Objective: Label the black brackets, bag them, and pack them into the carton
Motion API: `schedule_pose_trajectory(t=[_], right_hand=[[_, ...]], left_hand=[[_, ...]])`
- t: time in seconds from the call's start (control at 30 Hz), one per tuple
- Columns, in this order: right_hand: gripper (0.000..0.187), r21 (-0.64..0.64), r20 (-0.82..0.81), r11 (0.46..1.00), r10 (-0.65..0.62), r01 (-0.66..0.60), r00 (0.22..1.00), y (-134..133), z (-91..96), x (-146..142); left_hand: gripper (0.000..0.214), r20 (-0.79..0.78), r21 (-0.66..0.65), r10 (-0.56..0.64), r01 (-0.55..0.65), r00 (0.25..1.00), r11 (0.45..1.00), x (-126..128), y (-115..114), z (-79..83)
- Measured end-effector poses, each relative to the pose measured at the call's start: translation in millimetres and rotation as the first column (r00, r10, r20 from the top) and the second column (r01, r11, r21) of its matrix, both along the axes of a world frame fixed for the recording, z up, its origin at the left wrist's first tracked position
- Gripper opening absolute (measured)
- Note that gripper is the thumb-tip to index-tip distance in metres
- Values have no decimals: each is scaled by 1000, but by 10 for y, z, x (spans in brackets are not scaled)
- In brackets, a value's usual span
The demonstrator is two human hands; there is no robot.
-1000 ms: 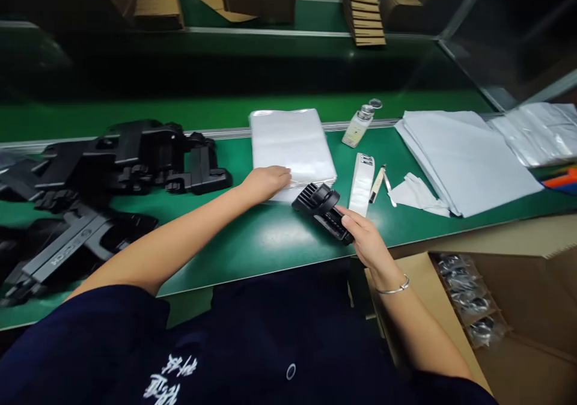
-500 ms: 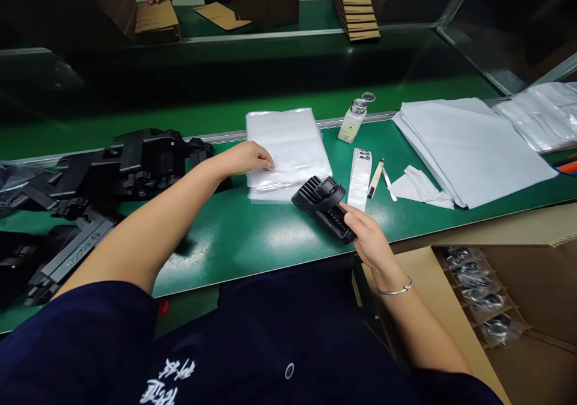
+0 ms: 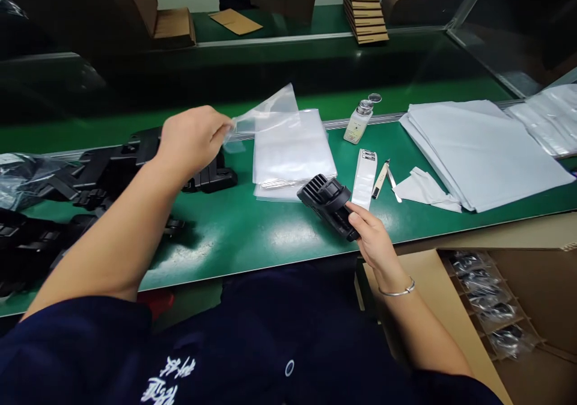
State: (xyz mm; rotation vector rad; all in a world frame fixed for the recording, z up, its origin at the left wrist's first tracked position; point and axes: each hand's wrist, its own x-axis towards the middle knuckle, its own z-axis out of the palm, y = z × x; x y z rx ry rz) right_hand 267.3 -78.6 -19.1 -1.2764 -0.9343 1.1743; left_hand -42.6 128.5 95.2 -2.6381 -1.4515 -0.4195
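Observation:
My left hand (image 3: 192, 137) is raised above the green bench, pinching one clear plastic bag (image 3: 265, 113) that hangs lifted off the stack of clear bags (image 3: 293, 152). My right hand (image 3: 369, 237) grips a black plastic vent part (image 3: 329, 204) near the front edge of the bench (image 3: 252, 237), just in front of the bag stack.
Several black plastic parts (image 3: 90, 182) lie piled at the left. A small dispenser bottle (image 3: 358, 119), a white label strip (image 3: 364, 176), a pen tool (image 3: 381, 176), a folded cloth (image 3: 424, 188) and white sheets (image 3: 478, 149) lie to the right. A carton of bagged parts (image 3: 491, 309) stands at lower right.
My left hand has pinched the top bag and lifted it up and to the left off the stack. My right hand still holds the vent part in the same place.

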Motion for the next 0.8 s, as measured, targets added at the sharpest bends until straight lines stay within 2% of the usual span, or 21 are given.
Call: schedule_pose_trajectory(t=[0.03,0.07,0.1,0.17,0.2,0.23,0.3,0.37,0.43,0.47,0.53,0.57,0.7,0.8], right_hand=[[41,39,72,999,-2,-1,997,-22,4,33],[37,84,155,996,-11,-2,988,-48,16,67],[34,132,241,991,-26,-6,970,-76,36,101],[29,232,395,973,-79,-16,915,-131,90,152],[28,281,457,959,-113,-22,882,-154,115,166],[28,329,510,944,-149,-33,847,-174,133,171],[30,418,599,905,-209,-79,773,-201,140,160],[38,491,660,860,-262,-140,704,-213,107,137],[52,554,683,811,-314,-189,660,-218,49,120],[56,583,677,788,-338,-196,654,-220,20,116],[58,620,645,761,-356,-191,676,-223,-26,118],[56,626,620,759,-345,-179,705,-226,-42,120],[48,611,488,784,-270,-104,830,-265,-85,103],[48,594,388,805,-280,-5,878,-330,-129,66]], left_hand=[[52,-45,5,-54,54,998,999,-37,-145,-4],[45,-84,-48,-160,156,984,987,-63,-314,-50],[39,-101,-159,-306,289,946,944,-75,-498,-144],[33,-52,-390,-506,449,861,804,-63,-881,-468],[31,2,-449,-549,491,836,746,-40,-1065,-679],[35,45,-475,-561,512,826,716,-8,-1235,-901],[66,49,-497,-547,496,836,713,76,-1500,-1306],[76,48,-518,-546,488,836,703,173,-1624,-1574],[71,48,-513,-491,444,870,735,254,-1606,-1679],[67,46,-495,-425,390,904,776,278,-1564,-1688],[63,35,-445,-268,255,963,858,294,-1481,-1675],[63,39,-427,-230,224,972,876,293,-1457,-1668],[64,90,-430,-308,316,947,846,283,-1392,-1694],[64,39,-412,-144,148,989,899,257,-1229,-1707]])
